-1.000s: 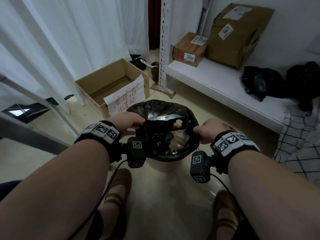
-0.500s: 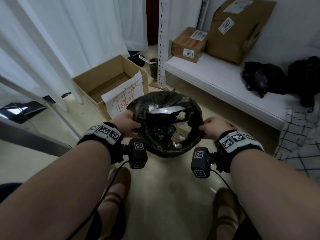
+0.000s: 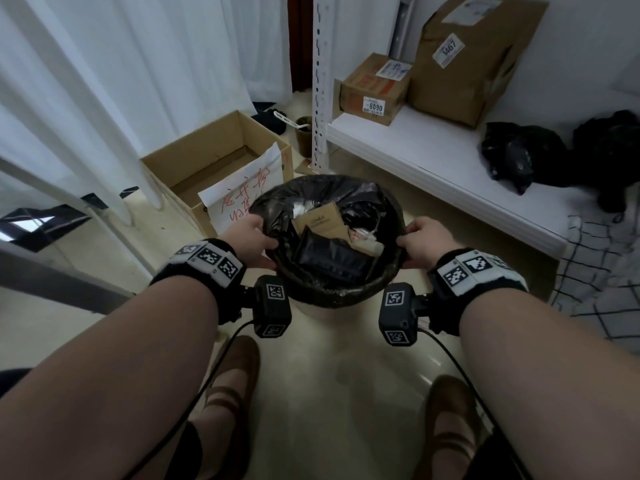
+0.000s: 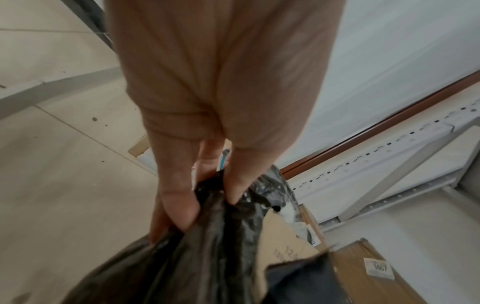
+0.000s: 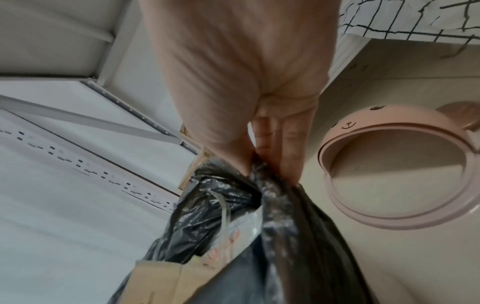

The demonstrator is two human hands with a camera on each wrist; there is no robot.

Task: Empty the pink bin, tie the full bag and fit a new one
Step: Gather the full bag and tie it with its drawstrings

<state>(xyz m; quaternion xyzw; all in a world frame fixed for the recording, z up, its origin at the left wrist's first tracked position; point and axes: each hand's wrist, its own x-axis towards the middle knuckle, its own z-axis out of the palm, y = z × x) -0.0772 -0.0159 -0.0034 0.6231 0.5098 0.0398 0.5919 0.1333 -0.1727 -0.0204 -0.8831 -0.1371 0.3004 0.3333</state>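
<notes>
A full black bin bag [image 3: 329, 271] hangs between my two hands, its mouth held wide, with cardboard, a dark pouch and wrappers showing inside. My left hand [image 3: 268, 252] pinches the bag's left rim, and the left wrist view shows thumb and fingers of that left hand [image 4: 207, 195] bunched on the black plastic bag [image 4: 207, 257]. My right hand [image 3: 403, 249] grips the right rim, seen close as the right hand [image 5: 270, 170] on the bag [image 5: 298, 236]. The pink bin [image 5: 397, 179] stands on the floor below, its inside bare. In the head view only a pale sliver of the bin [image 3: 325, 311] shows under the bag.
An open cardboard box [image 3: 214, 161] with a handwritten paper sign stands at the left behind the bag. A low white shelf [image 3: 433, 157] at the right carries two parcels [image 3: 374, 88] and black bags [image 3: 519, 154]. A checked cloth [image 3: 602, 271] hangs far right. White curtains [image 3: 104, 81] hang on the left.
Both hands have risen with the bag's rim, lifting the bag up out of the bin. The rubbish inside has shifted, and the mouth is held wider.
</notes>
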